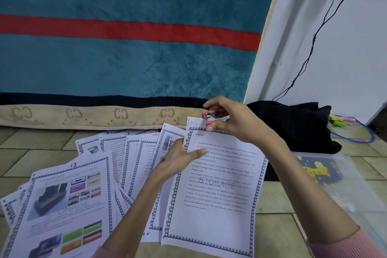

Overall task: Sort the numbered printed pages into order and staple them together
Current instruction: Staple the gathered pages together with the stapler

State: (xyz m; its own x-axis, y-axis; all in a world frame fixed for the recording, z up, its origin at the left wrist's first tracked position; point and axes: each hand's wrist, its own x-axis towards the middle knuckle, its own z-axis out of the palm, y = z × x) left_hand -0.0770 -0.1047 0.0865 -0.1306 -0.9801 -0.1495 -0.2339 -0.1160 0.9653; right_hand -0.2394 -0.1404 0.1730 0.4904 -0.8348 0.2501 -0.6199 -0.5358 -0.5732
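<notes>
Tiled floor (272, 205), teal blanket (125, 65) upper frame. Right hand (236, 119) grasps pink stapler (213, 118) at page corner, apparently; left hand (180, 158) pinches held pages (215, 190).

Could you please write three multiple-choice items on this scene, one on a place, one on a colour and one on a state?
1. Where on the STORAGE page is the stapler?
A. top left corner
B. bottom edge
C. right edge

2. What colour is the stapler's body?
A. blue
B. pink-red
C. black

3. What is the left hand doing?
A. resting flat on the floor tiles
B. holding a pen
C. gripping the page's left edge

Answers:
1 A: the right hand holds the stapler at that corner.
2 B: pink-red shows between the fingers.
3 C: its thumb lies across the page's text while the fingers go behind the sheet.
</notes>
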